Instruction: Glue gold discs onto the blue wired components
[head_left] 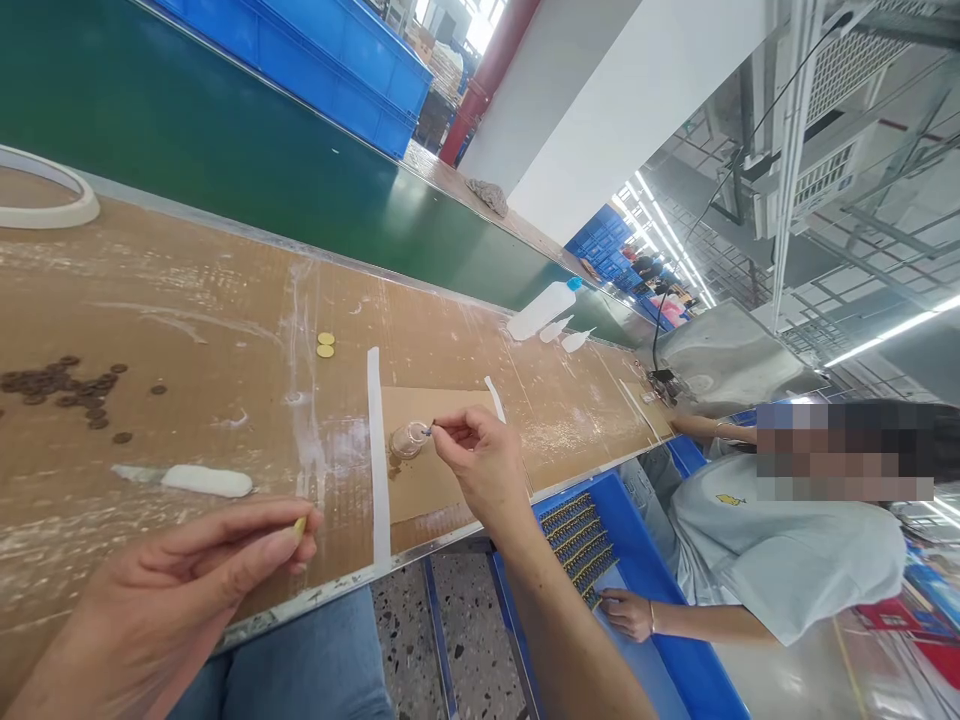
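My left hand (217,570) is closed in a pinch on a small yellow disc (300,526), seen nearly edge-on above the table's front edge. Thumb and forefinger of my right hand (480,455) pinch a small bluish piece (428,431), too small to name, at the rim of a small clear jar (409,441). That jar stands on a cardboard sheet (427,500) between white tape strips. Two more yellow discs (325,346) lie touching on the table. Farther left are several dark brown discs (64,385) and a white-handled tool (206,480) with a flat blade.
A roll of tape (82,208) lies at the far left. One large white bottle (544,308) and two small nozzle bottles (576,340) rest toward the back right. A green conveyor (262,170) runs behind. At right, a co-worker's hand (628,613) reaches into a blue bin (645,530).
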